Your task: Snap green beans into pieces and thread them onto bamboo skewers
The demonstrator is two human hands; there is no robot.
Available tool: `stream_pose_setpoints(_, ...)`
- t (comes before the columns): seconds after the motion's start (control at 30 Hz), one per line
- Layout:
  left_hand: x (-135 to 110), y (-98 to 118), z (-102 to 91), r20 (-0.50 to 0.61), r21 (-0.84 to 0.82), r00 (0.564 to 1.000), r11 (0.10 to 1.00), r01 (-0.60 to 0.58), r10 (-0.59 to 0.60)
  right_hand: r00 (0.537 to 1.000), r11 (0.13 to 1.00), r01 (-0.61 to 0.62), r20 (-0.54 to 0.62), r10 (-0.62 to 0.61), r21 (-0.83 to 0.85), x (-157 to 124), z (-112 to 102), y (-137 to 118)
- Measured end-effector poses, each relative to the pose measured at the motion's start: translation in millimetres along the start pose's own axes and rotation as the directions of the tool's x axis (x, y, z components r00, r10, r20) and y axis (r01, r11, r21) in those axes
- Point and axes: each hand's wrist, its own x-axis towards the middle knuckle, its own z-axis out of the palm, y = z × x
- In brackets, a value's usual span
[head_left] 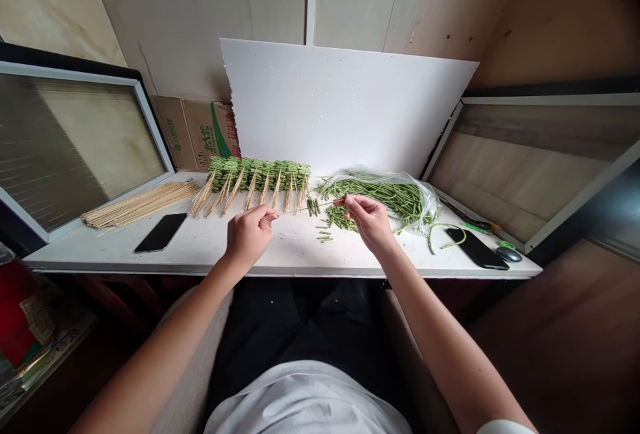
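My left hand [251, 235] is closed, pinching one end of a thin bamboo skewer [295, 211] above the table. The skewer's other end reaches the pinched fingertips of my right hand [369, 221]. Short green bean pieces [313, 206] cross the skewer midway; I cannot tell whether they are threaded on it or lie behind. A small pile of cut bean pieces [341, 219] lies beside my right fingers. Behind my left hand, bundled bean skewers [260, 174] are stacked in a row, bare stick ends toward me.
Loose bamboo skewers [140, 204] lie at the left, near a phone [161, 233]. Long green beans [390, 195] fill a clear plastic bag at the right. Another phone [477, 249] and a dark mouse-like object [509, 255] lie near the right edge. A white board [345, 107] stands behind.
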Motion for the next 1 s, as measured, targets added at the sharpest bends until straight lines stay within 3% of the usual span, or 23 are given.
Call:
stream_pose_setpoints(0.33,0,2,-1.2,-0.011,0.011,1.000,1.000,0.004,-0.004,0.990,0.986,0.090,-0.093,-0.104,-0.142,-7,8,-4)
stream_pose_setpoints(0.6,2,-4,-3.2,0.027,0.013,1.000,1.000,0.007,-0.007,0.992,0.986,0.075,-0.085,-0.088,-0.146,-10,12,-1)
stream_pose_setpoints(0.87,3,-13,-0.4,0.158,-0.090,0.987,0.996,0.018,-0.003,0.994,0.988,0.087,-0.049,-0.094,-0.127,-8,12,2)
stream_pose_setpoints(1.0,6,-10,-3.2,0.129,-0.123,0.992,0.992,0.007,0.009,0.992,0.993,0.074,-0.091,-0.083,-0.090,-4,10,7)
